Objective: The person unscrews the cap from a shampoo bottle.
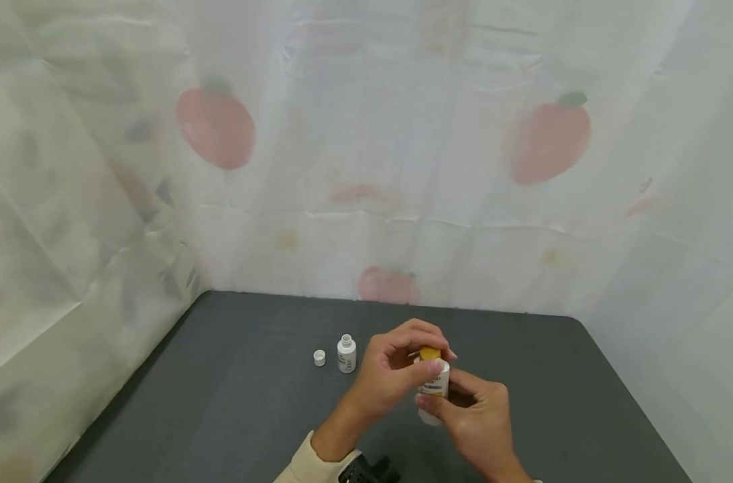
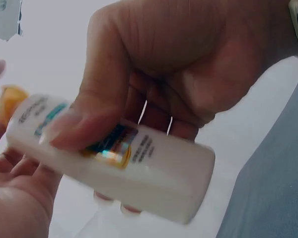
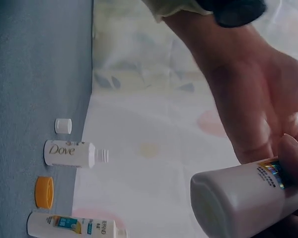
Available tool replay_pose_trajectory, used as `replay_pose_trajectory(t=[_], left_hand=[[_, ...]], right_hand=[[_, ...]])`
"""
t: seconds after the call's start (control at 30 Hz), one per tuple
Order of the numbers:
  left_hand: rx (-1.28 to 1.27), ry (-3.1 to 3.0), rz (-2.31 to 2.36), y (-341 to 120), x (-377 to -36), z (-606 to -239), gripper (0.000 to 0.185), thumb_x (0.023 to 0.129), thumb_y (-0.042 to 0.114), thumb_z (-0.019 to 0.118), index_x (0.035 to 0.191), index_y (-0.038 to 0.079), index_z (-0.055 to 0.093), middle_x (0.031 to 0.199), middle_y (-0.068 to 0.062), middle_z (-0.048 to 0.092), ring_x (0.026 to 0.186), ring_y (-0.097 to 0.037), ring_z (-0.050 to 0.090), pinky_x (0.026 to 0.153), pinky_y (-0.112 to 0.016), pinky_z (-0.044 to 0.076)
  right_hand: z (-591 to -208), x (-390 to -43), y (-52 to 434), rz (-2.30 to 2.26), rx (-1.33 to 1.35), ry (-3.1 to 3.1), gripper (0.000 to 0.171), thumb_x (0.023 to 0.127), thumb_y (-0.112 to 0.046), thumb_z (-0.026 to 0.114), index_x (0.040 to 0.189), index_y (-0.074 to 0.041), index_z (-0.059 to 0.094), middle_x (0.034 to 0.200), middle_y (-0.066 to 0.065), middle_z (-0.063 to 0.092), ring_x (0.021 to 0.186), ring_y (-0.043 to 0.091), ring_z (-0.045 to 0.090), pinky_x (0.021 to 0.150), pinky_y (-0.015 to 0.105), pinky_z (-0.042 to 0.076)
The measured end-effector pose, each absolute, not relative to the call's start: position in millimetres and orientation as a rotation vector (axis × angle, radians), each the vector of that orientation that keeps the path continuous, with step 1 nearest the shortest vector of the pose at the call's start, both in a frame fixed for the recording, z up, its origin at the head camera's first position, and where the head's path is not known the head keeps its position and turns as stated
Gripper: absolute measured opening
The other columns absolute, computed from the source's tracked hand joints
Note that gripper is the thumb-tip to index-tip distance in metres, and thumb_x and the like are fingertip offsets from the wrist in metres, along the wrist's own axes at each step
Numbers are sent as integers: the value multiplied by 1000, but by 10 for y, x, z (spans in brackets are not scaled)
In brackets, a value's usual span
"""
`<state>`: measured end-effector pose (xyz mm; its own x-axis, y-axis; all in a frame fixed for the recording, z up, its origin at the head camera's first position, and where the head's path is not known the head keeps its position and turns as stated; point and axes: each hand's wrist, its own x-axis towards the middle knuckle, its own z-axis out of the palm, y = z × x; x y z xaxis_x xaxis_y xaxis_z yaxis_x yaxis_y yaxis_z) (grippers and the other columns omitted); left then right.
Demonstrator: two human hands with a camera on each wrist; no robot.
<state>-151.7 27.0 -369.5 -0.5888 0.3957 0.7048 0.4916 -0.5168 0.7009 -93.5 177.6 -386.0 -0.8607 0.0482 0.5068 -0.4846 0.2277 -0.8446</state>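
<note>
In the head view my left hand (image 1: 396, 362) has thumb and fingers round the yellow flip-style top, a cap (image 1: 429, 353), of a white shampoo bottle (image 1: 434, 388). Lower down, my right hand (image 1: 483, 410) grips the body of that bottle between thumb and fingers. The left wrist view shows the bottle (image 2: 174, 168) tilted, its blue and gold label partly under the right thumb (image 2: 72, 129), and the cap (image 2: 10, 101) at its far end. From the right wrist, the bottle's base (image 3: 211, 203) shows close up.
Left of my hands on the dark table (image 1: 251, 402) stand a small uncapped Dove bottle (image 1: 346, 355) and a white cap (image 1: 320, 358). The right wrist view adds an orange cap (image 3: 44, 192) and another uncapped white bottle (image 3: 44, 225). A fruit-print curtain (image 1: 463, 255) borders the table.
</note>
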Motion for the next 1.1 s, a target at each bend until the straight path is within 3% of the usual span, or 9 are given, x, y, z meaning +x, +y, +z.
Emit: replay_pose_trajectory(t=[0.17, 0.23, 0.33, 0.47, 0.63, 0.77, 0.83, 1.0, 1.1], left_hand=[[-1375, -1492, -2371, 227, -1527, -3710, 33, 100, 1, 64, 119, -24, 56, 117, -5, 58, 109, -7, 69, 96, -22, 57], [-1326, -1506, -2380, 237, -1522, -3702, 31, 98, -1, 67, 117, -24, 57, 116, 0, 59, 107, -6, 70, 94, -20, 58], [-1322, -1494, -2343, 272, -1506, -3687, 26, 97, -5, 67, 115, -21, 59, 111, -16, 62, 105, -5, 72, 92, -22, 60], [-1389, -1455, -2272, 317, -1483, -3667, 19, 98, -6, 64, 113, -18, 61, 105, -40, 57, 104, -6, 73, 90, -29, 63], [-1407, -1444, -2288, 285, -1477, -3682, 22, 100, -1, 64, 113, -18, 62, 109, -37, 54, 106, -7, 70, 91, -27, 61], [-1325, -1523, -2301, 241, -1488, -3699, 28, 100, 3, 66, 117, -18, 63, 115, -18, 59, 105, -5, 66, 93, -21, 59], [-1283, -1576, -2274, 245, -1487, -3701, 28, 98, 3, 69, 118, -16, 64, 115, -15, 60, 101, -3, 66, 91, -20, 59], [-1315, -1565, -2211, 303, -1486, -3680, 20, 98, -3, 66, 115, -13, 65, 108, -37, 60, 101, -5, 72, 87, -27, 63], [-1303, -1555, -2187, 337, -1487, -3667, 17, 98, -4, 66, 113, -12, 66, 106, -37, 62, 101, -6, 72, 85, -29, 63]], right_hand=[[-3840, -919, 1782, 1658, 388, -2094, 28, 79, 3, 86, 106, -2, 81, 90, 14, 81, 78, 6, 78, 65, 26, 64], [-3848, -911, 1772, 1660, 387, -2098, 28, 78, 2, 87, 105, -4, 81, 89, 14, 81, 78, 6, 78, 65, 26, 64], [-3873, -899, 1755, 1649, 409, -2096, 28, 77, 3, 88, 103, -4, 82, 86, 12, 82, 76, 4, 78, 64, 25, 64], [-3899, -893, 1753, 1619, 471, -2067, 27, 76, 6, 87, 101, -2, 81, 84, 14, 81, 76, 2, 77, 62, 25, 63], [-3892, -898, 1779, 1613, 454, -2055, 28, 76, 6, 87, 102, -1, 81, 85, 14, 81, 76, 3, 77, 62, 24, 63], [-3884, -905, 1786, 1625, 418, -2067, 30, 76, 5, 87, 105, -2, 81, 87, 14, 81, 77, 3, 77, 64, 24, 63], [-3888, -902, 1783, 1607, 428, -2073, 30, 77, 5, 87, 106, -2, 81, 87, 14, 81, 77, 3, 77, 64, 24, 63], [-3900, -910, 1767, 1565, 470, -2057, 30, 75, 6, 88, 103, -3, 82, 85, 13, 81, 76, 0, 77, 63, 22, 63], [-3901, -929, 1762, 1557, 485, -2031, 30, 74, 8, 87, 102, -2, 81, 84, 14, 81, 76, 0, 76, 62, 22, 62]])
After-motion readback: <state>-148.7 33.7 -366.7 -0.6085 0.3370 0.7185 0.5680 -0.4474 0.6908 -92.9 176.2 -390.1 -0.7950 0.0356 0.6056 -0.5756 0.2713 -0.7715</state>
